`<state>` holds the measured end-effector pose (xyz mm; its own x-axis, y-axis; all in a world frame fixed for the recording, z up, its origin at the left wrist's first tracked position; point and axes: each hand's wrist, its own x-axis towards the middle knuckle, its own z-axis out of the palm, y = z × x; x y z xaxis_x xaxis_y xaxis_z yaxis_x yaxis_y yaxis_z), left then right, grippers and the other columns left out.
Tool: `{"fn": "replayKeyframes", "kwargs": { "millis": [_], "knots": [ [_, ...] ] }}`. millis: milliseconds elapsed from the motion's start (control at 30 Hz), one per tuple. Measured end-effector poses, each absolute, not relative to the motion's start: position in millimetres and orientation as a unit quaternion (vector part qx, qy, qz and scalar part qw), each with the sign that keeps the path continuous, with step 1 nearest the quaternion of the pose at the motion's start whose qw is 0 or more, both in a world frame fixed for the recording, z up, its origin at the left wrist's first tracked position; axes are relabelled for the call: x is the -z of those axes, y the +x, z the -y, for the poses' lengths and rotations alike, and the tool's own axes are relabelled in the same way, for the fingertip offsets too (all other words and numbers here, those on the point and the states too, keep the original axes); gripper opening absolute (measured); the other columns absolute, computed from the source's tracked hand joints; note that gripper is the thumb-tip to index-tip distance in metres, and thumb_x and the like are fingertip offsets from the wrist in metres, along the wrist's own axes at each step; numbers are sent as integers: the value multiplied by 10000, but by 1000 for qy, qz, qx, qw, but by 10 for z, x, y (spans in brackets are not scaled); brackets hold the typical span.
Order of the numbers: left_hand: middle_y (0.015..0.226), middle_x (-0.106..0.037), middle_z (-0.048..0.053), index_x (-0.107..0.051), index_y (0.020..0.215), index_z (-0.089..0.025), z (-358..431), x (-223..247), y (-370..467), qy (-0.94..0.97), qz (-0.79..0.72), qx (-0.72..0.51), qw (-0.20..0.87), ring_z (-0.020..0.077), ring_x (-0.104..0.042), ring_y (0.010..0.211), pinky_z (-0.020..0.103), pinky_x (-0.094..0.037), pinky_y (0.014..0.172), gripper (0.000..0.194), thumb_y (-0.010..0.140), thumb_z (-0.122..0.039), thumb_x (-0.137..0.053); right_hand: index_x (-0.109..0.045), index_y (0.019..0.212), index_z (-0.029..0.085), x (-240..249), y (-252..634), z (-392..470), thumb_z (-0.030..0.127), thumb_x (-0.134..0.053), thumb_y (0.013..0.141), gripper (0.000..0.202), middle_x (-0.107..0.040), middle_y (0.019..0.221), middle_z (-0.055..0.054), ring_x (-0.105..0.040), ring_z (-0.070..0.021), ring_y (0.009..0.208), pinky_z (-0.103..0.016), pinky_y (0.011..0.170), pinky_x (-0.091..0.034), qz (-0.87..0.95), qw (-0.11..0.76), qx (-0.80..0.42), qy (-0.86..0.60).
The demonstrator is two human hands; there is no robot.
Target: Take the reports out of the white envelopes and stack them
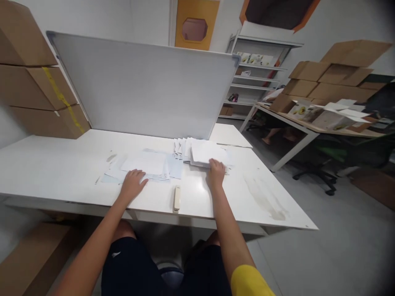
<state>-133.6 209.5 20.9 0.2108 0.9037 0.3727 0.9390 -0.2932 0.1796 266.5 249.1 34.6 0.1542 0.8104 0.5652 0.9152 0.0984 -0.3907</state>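
Observation:
My left hand (pixel 133 183) lies open on the near edge of a loose spread of white and pale blue paper sheets (pixel 148 163). At the right, my right hand (pixel 217 170) has its fingers closed on the near edge of the top sheets of a paper stack (pixel 205 151). Folded or fanned papers (pixel 178 147) stick out along that stack's left side. Between my hands, close to the front edge of the table, lies a cream stapler (pixel 177 199). The underside of my right fingers is hidden.
A whiteboard (pixel 145 86) stands across the back of the white table (pixel 74 164). Stacked cardboard boxes (pixel 43 90) rise at the left. Beyond the table's right side are another desk with boxes (pixel 336 90), a metal shelf (pixel 256 68) and part of a seated person.

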Motion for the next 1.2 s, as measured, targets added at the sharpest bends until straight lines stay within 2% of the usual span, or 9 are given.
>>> {"fn": "replayKeyframes", "kwargs": {
  "millis": [133, 200, 367, 500, 633, 700, 833, 1000, 1200],
  "knots": [
    [1389, -522, 156, -573, 1288, -144, -2050, -202, -1317, -773, 583, 245, 49, 338, -384, 1347, 486, -267, 1115, 502, 865, -407, -504, -521, 1300, 96, -96, 2709, -2546, 16, -382, 687, 634, -491, 1421, -168, -405, -250, 1347, -513, 1145, -199, 663, 325, 20, -673],
    [1418, -496, 151, -551, 1317, -148, -2043, -191, -1310, -767, 596, 237, 25, 343, -380, 1352, 511, -263, 1113, 525, 864, -411, -507, -550, 1268, 111, -54, 2732, -2479, 52, -357, 726, 578, -528, 1387, -155, -448, -244, 1307, -495, 1126, -261, 656, 389, 25, -647],
    [1243, -640, 123, -653, 1182, -189, -2029, -213, -1310, -806, 539, 245, -9, 292, -551, 1162, 468, -390, 1023, 388, 910, -353, -430, -640, 1116, 169, -205, 2388, -2283, 146, -316, 830, 433, -685, 1110, -124, -595, -245, 1083, -453, 967, -449, 670, 484, -10, -563],
    [1228, -638, 125, -631, 1208, -181, -1980, -258, -1291, -809, 524, 267, 12, 283, -547, 1135, 432, -415, 995, 399, 912, -352, -425, -615, 1178, 201, -478, 1635, -2169, 292, -438, 890, 349, -643, 1221, -109, -559, -239, 1158, -419, 1006, -421, 817, 334, -95, -460],
    [1352, -526, 212, -519, 1312, -76, -1930, -280, -1265, -653, 687, 307, 89, 359, -413, 1293, 524, -270, 1090, 506, 892, -347, -438, -461, 1349, 134, -658, 1005, -2122, 488, -639, 792, 684, -448, 1434, -190, -418, -324, 1303, -451, 1030, -371, 874, 152, -96, -451],
    [1341, -516, 257, -468, 1336, -33, -1914, -298, -1256, -580, 753, 298, 86, 395, -395, 1299, 574, -252, 1072, 545, 889, -341, -431, -458, 1343, 149, -682, 868, -2138, 472, -641, 802, 655, -460, 1415, -188, -440, -331, 1275, -454, 1004, -376, 876, 99, -94, -462],
    [1134, -619, 280, -499, 1273, 1, -1897, -345, -1240, -570, 770, 279, 64, 417, -497, 1167, 593, -304, 1001, 515, 897, -337, -401, -471, 1335, 221, -664, 830, -2203, 377, -558, 884, 485, -515, 1361, -138, -509, -292, 1195, -396, 927, -411, 885, 59, -98, -451],
    [1092, -627, 236, -500, 1280, -68, -1930, -323, -1290, -571, 734, 364, 47, 407, -510, 1125, 558, -347, 971, 488, 882, -347, -457, -400, 1391, 206, -645, 827, -2241, 267, -503, 899, 507, -547, 1328, -138, -532, -276, 1155, -364, 880, -426, 883, 54, -87, -459],
    [1166, -566, 115, -449, 1359, -217, -2017, -266, -1482, -484, 643, 557, -206, 253, -587, 1008, 383, -467, 884, 661, 743, -324, -666, -453, 1337, 178, -611, 836, -2145, 172, -430, 900, 437, -487, 1407, -136, -481, -279, 1237, -386, 913, -421, 887, 50, -97, -448]
  ]
}}
